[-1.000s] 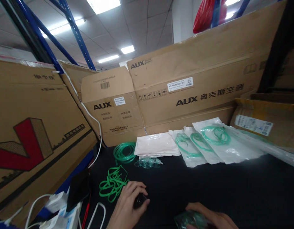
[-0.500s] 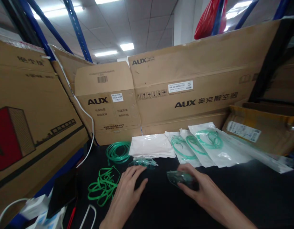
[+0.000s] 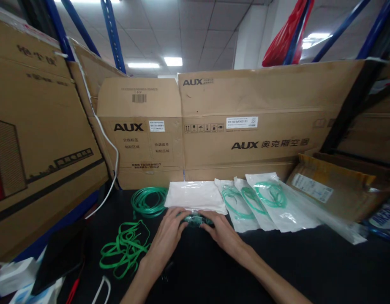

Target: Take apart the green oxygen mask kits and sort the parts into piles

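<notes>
Both my hands meet at the middle of the black table, just in front of a white packet (image 3: 196, 196). Between them lie clear green plastic parts (image 3: 195, 218), mostly covered by my fingers, so their outlines run together. My left hand (image 3: 171, 230) curls its fingers and thumb round the left end of these parts. From the other side, my right hand (image 3: 222, 232) closes its fingers and thumb on the right end. Left of my left hand lies a loose tangle of green elastic strap (image 3: 126, 247). Behind it sits a coil of green tubing (image 3: 148, 202).
Several white-and-clear pouches with green tubing (image 3: 241, 207) lie to the right. Beyond them stands an open cardboard box (image 3: 334, 185). Cardboard panels (image 3: 210, 147) wall off the back. At left are a black flat object (image 3: 60, 253), a white box (image 3: 15, 274) and a white cable (image 3: 114, 158).
My right hand has moved left, carrying a clear green cup-shaped piece, to meet my left hand. My left hand has moved slightly forward onto the green plastic parts.
</notes>
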Demonstrator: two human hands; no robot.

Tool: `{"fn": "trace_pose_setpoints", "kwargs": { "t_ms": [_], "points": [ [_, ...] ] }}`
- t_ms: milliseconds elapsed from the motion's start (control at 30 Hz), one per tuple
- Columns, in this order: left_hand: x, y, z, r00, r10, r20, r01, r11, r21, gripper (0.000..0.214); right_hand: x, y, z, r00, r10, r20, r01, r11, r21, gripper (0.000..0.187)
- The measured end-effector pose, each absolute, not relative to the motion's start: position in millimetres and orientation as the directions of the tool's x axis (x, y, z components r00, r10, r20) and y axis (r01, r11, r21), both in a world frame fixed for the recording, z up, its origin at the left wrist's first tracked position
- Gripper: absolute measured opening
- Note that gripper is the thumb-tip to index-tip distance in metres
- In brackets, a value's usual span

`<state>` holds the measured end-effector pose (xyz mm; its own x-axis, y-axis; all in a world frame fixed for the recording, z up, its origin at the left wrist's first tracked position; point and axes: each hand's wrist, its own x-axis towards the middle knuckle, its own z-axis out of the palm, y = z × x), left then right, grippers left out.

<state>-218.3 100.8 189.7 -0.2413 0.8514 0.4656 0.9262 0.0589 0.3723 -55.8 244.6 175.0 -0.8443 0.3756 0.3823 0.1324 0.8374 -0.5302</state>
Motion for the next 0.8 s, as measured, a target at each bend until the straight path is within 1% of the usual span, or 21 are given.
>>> {"fn": "trace_pose_setpoints", "kwargs": {
  "t_ms": [167, 267, 333, 433, 533, 600, 667, 733, 767, 800],
  "points": [
    [-221, 103, 183, -0.258, 0.834, 0.487, 0.921, 0.061, 0.384, 0.043, -62, 245, 176, -0.875, 0.313, 0.369, 0.165, 0.91, -0.38, 0.031],
    [-220, 102, 180, -0.272, 0.821, 0.502, 0.92, 0.069, 0.385, 0.044, -66, 244, 179, -0.878, 0.315, 0.362, 0.22, 0.935, -0.28, 0.032],
    [-221, 102, 179, -0.265, 0.818, 0.51, 0.923, 0.062, 0.38, 0.041, -68, 240, 181, -0.873, 0.325, 0.364, 0.257, 0.94, -0.225, 0.031],
    [-225, 104, 176, -0.252, 0.812, 0.527, 0.931, 0.055, 0.36, 0.036, -68, 229, 186, -0.87, 0.325, 0.369, 0.282, 0.945, -0.168, 0.032],
    [-229, 107, 170, -0.238, 0.801, 0.549, 0.942, 0.053, 0.33, 0.035, -55, 226, 197, -0.865, 0.329, 0.379, 0.302, 0.944, -0.13, 0.039],
    [-228, 106, 168, -0.239, 0.785, 0.571, 0.948, 0.062, 0.312, 0.038, -33, 241, 210, -0.841, 0.375, 0.39, 0.363, 0.925, -0.107, 0.042],
    [-221, 99, 169, -0.243, 0.75, 0.615, 0.955, 0.075, 0.286, 0.038, 2, 272, 228, -0.779, 0.48, 0.404, 0.492, 0.867, -0.082, 0.04],
    [-206, 89, 174, -0.237, 0.699, 0.675, 0.964, 0.083, 0.253, 0.037, 44, 316, 247, -0.66, 0.622, 0.421, 0.666, 0.744, -0.055, 0.033],
    [-197, 84, 177, -0.226, 0.676, 0.701, 0.968, 0.076, 0.24, 0.038, 65, 339, 256, -0.582, 0.693, 0.426, 0.752, 0.658, -0.042, 0.029],
    [-187, 79, 179, -0.21, 0.682, 0.7, 0.969, 0.052, 0.24, 0.038, 85, 361, 263, -0.496, 0.755, 0.43, 0.828, 0.56, -0.029, 0.027]
  ]
}}
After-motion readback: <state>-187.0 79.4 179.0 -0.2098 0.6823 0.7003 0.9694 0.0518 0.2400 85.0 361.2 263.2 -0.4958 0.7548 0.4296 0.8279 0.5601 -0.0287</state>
